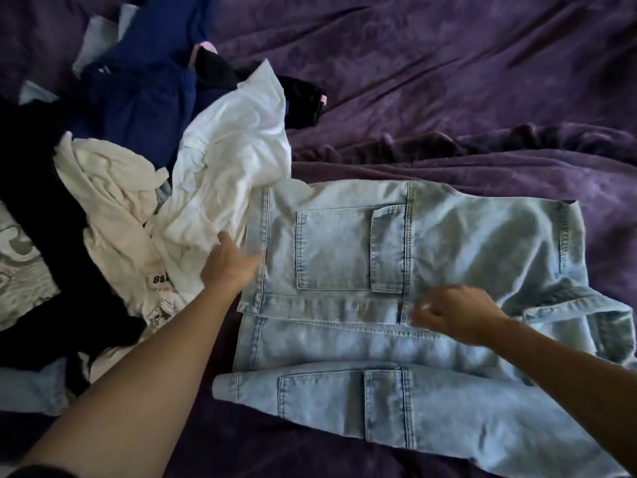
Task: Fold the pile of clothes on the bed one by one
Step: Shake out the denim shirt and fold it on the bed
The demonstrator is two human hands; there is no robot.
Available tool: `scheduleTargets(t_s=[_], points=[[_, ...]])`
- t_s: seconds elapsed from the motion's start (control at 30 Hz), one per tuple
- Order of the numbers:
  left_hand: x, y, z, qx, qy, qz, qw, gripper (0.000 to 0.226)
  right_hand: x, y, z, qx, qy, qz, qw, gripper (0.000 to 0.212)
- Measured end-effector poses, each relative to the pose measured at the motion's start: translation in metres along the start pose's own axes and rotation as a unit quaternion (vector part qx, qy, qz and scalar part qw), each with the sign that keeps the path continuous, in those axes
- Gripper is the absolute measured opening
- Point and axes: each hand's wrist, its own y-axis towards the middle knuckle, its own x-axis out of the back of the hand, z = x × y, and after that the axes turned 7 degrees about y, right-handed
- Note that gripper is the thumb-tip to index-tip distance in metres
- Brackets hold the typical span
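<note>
On the rumpled purple plush blanket, centre-right, lies a pale blue denim garment w/ patch pockets, flat & part-folded. Left hand: fingers fairly straight, touching its left hem, gripping nothing. Right hand rests on the denim nr the middle; fingers curled but blurred, so can't tell if they pinch it. Pile of white, cream, navy & black clothes sits just left, touching the denim.

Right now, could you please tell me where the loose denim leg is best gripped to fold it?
Probably at the cuff, pinched from the left: that end of the denim leg lies flat and bare on the purple blanket, jutting past the folded part above it.
</note>
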Motion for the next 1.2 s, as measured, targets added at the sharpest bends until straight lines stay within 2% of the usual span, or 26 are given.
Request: scheduleTargets(t_s=[0.03,0.1,0.13,0.17,0.27,0.37,0.43,0.53,0.63,0.73,0.87,0.93,1.0,1.07,1.13,1.2], points=[[0.001,0.006,-0.004,-0.012,-0.033,-0.036,0.999,0.067,0.006,0.007,0.003,0.016,0.022,-0.070,0.997,0.044],[0.006,0.020,-0.018,-0.051,-0.108,-0.090,0.989,0.052,0.023,0.027,0.003,0.051,0.035,-0.238,0.969,0.030],[0.010,0.029,-0.028,-0.078,-0.130,-0.106,0.983,0.048,0.033,0.038,0.003,0.054,0.034,-0.285,0.956,0.028],[0.012,0.037,-0.039,-0.106,-0.135,-0.117,0.978,0.046,0.042,0.048,0.003,0.043,0.019,-0.297,0.954,0.034],[0.015,0.057,-0.069,-0.156,-0.071,-0.096,0.981,0.049,0.049,0.071,-0.001,-0.012,-0.066,-0.204,0.977,0.060],[0.010,0.074,-0.083,-0.175,0.046,-0.066,0.981,0.041,0.038,0.077,-0.013,-0.038,-0.113,-0.144,0.982,0.075],[0.013,0.084,-0.085,-0.172,0.085,-0.128,0.973,0.031,0.035,0.078,-0.022,-0.064,-0.118,-0.132,0.982,0.079],[0.022,0.091,-0.088,-0.128,0.079,-0.233,0.961,0.021,0.032,0.081,-0.024,-0.091,-0.116,-0.119,0.982,0.083],[0.018,0.068,-0.086,-0.162,0.077,-0.263,0.948,0.028,0.024,0.069,-0.008,-0.089,-0.077,-0.160,0.980,0.073],[-0.004,0.013,-0.074,-0.282,0.088,-0.231,0.927,0.026,0.005,0.026,0.010,-0.056,-0.012,-0.214,0.975,0.059],[-0.058,-0.070,-0.039,-0.406,0.072,-0.125,0.902,0.013,-0.048,-0.043,0.012,-0.011,0.012,-0.270,0.963,0.035],[-0.086,-0.108,-0.016,-0.428,0.092,-0.060,0.897,0.022,-0.077,-0.075,0.004,-0.029,0.022,-0.229,0.973,0.037],[-0.112,-0.140,0.008,-0.426,0.158,0.026,0.890,0.037,-0.100,-0.100,-0.006,-0.073,0.023,-0.157,0.985,0.049],[-0.129,-0.164,0.031,-0.439,0.227,0.053,0.868,0.043,-0.118,-0.118,-0.015,-0.099,-0.008,-0.121,0.988,0.050],[-0.138,-0.181,0.049,-0.449,0.237,0.046,0.860,0.039,-0.132,-0.136,-0.020,-0.076,-0.024,-0.131,0.988,0.039],[-0.143,-0.191,0.066,-0.445,0.226,0.052,0.865,0.044,-0.149,-0.157,-0.023,-0.024,-0.023,-0.180,0.983,0.036]])
